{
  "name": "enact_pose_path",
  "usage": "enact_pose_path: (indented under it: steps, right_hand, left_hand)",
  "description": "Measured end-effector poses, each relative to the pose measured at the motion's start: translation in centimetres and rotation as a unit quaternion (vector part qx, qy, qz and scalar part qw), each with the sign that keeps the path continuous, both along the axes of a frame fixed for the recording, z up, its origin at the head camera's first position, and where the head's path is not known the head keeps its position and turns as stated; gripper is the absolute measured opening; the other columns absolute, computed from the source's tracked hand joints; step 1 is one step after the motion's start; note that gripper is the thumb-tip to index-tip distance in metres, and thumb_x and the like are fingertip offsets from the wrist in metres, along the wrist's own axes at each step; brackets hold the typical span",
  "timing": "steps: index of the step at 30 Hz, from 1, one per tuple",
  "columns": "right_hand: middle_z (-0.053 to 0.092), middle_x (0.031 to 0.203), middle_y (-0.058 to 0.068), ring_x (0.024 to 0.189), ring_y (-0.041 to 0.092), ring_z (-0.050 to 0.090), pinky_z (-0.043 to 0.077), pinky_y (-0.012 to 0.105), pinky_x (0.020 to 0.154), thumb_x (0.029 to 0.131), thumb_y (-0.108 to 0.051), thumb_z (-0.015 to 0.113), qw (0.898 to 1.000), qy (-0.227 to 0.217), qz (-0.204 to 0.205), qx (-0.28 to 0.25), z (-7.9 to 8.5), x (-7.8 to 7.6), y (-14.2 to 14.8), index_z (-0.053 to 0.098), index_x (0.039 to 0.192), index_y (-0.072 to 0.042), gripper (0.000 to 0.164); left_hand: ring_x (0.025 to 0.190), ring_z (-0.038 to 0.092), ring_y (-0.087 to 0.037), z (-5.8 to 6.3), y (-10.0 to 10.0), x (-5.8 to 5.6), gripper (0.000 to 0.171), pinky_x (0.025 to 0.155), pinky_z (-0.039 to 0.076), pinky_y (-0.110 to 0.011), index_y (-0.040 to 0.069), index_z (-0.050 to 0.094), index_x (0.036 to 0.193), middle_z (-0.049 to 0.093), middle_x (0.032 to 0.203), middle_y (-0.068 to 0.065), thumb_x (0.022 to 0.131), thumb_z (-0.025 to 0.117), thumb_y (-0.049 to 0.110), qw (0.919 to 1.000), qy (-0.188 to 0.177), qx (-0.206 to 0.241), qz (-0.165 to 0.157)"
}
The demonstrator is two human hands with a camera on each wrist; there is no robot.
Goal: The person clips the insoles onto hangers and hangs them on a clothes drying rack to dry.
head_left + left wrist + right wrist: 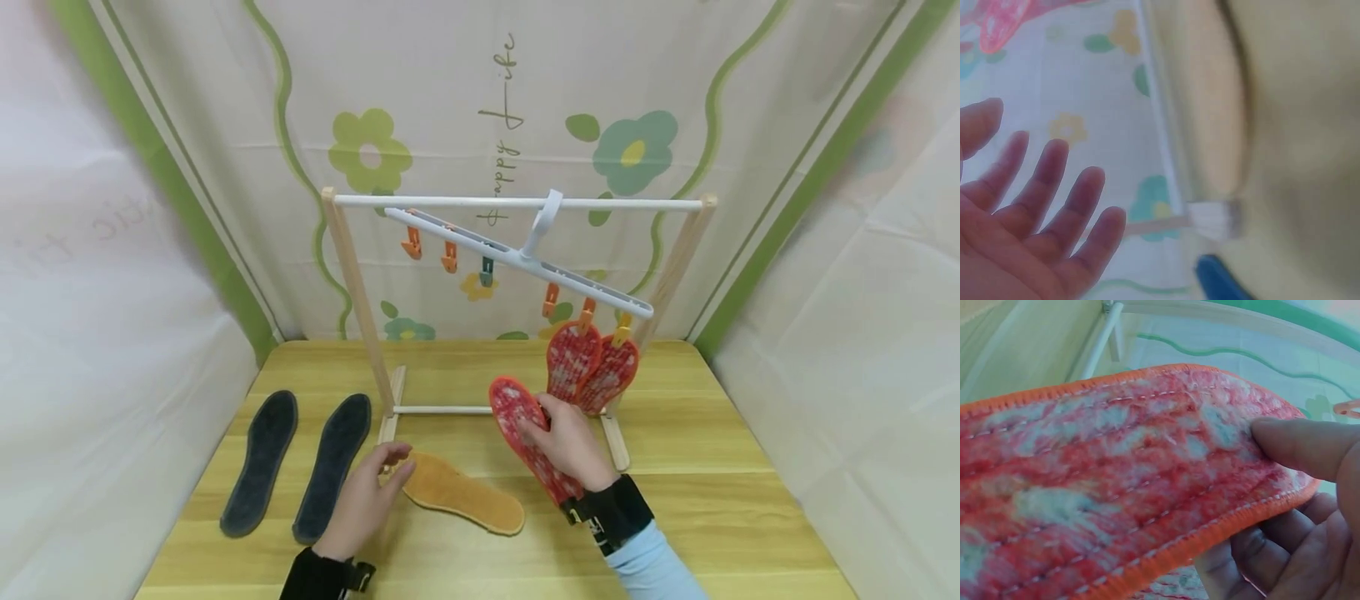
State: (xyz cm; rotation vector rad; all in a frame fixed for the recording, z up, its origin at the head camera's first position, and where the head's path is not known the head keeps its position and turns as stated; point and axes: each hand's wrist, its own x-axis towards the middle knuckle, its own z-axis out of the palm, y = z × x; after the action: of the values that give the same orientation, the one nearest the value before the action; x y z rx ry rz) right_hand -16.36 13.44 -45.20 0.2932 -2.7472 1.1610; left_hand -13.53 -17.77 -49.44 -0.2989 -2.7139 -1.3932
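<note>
My right hand (573,442) pinches a red-and-white insole (517,417), thumb on its face and fingers behind. In the right wrist view this insole (1104,469) shows stitched rows and an orange edge. My left hand (367,498), fingers spread in the left wrist view, holds nothing; it is at the near end of a tan insole (465,498) lying on the table. Two more red insoles (573,358) hang from clips at the right end of a white clip hanger (450,236). That hanger tilts down to the right.
The hanger hooks over the top bar (435,202) of a wooden rack standing on the table (697,517). Several orange clips (450,257) and a dark green clip (487,271) hang from it. Two dark insoles (258,462) lie at the left. Fabric walls (450,75) surround the table.
</note>
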Motion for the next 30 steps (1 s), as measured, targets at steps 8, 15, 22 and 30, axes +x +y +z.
enact_pose_path:
  steps: [8,15,22,30]
  right_hand:
    - [0.064,0.08,-0.003,0.062,0.009,0.056,0.048,0.027,0.054,0.092,-0.02,0.074,0.999,0.008,-0.019,-0.027,0.6,0.3,0.3,0.065,0.104,-0.011,0.018]
    - [0.065,0.081,-0.001,0.061,0.01,0.056,0.049,0.026,0.054,0.091,-0.019,0.075,0.998,0.013,-0.027,-0.052,0.7,0.4,0.6,0.064,0.106,-0.011,0.02]
    - [0.067,0.085,0.0,0.063,0.009,0.059,0.051,0.026,0.056,0.092,-0.017,0.073,0.997,0.015,-0.026,-0.07,1.0,0.4,1.1,0.065,0.113,-0.01,0.023]
    - [0.069,0.087,0.0,0.065,0.009,0.06,0.051,0.027,0.057,0.092,-0.019,0.074,0.996,0.014,-0.034,-0.079,1.1,0.2,1.7,0.066,0.112,-0.009,0.023]
  left_hand:
    - [0.106,0.06,-0.017,4.4,2.1,-3.5,0.03,0.096,0.047,-0.047,0.014,0.064,0.122,0.066,0.114,0.001,0.099,0.062,0.032,0.9967,0.05,0.026,-0.058]
    - [0.105,0.061,-0.017,8.4,4.9,-6.8,0.037,0.095,0.05,-0.044,0.01,0.063,0.125,0.066,0.113,0.0,0.1,0.059,0.037,0.9904,0.076,0.039,-0.109]
    - [0.109,0.062,-0.016,11.7,8.0,-9.6,0.035,0.095,0.051,-0.036,0.01,0.062,0.127,0.066,0.119,-0.003,0.1,0.06,0.033,0.9855,0.063,0.058,-0.147]
    - [0.118,0.059,-0.016,14.3,11.5,-12.2,0.045,0.097,0.049,-0.035,0.012,0.057,0.137,0.062,0.131,-0.002,0.099,0.061,0.038,0.9771,0.031,0.082,-0.194]
